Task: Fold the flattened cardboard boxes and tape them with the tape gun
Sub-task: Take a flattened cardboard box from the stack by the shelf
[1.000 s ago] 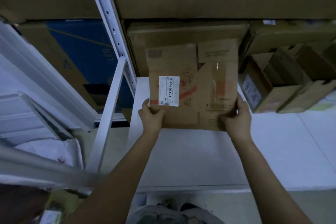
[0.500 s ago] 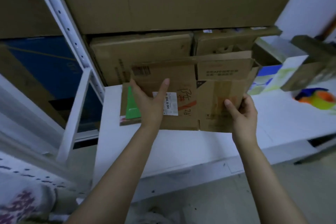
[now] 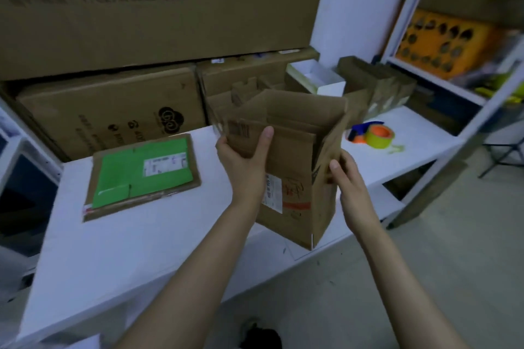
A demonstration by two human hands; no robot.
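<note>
A brown cardboard box [image 3: 295, 150] with a white label and red marks is lifted above the white table [image 3: 136, 241], partly opened into a tube, its top flaps up. My left hand [image 3: 245, 160] grips its left wall, thumb on the near face. My right hand [image 3: 344, 170] holds the right corner edge, fingers curled round it. A second flattened box [image 3: 141, 176] with a green face lies flat on the table to the left. The tape gun [image 3: 371, 134], orange and blue with a yellow-green roll, rests on the table to the right.
Large cardboard cartons [image 3: 113, 113] are stacked against the back of the table. An open white box [image 3: 317, 79] and small brown boxes [image 3: 380, 88] stand at the back right. A white shelf rack [image 3: 453, 71] stands to the right, over grey floor [image 3: 425, 278].
The flat box has been lifted off the table and pulled open into a tube. The view has swung right, bringing the green flattened box and the tape gun into sight.
</note>
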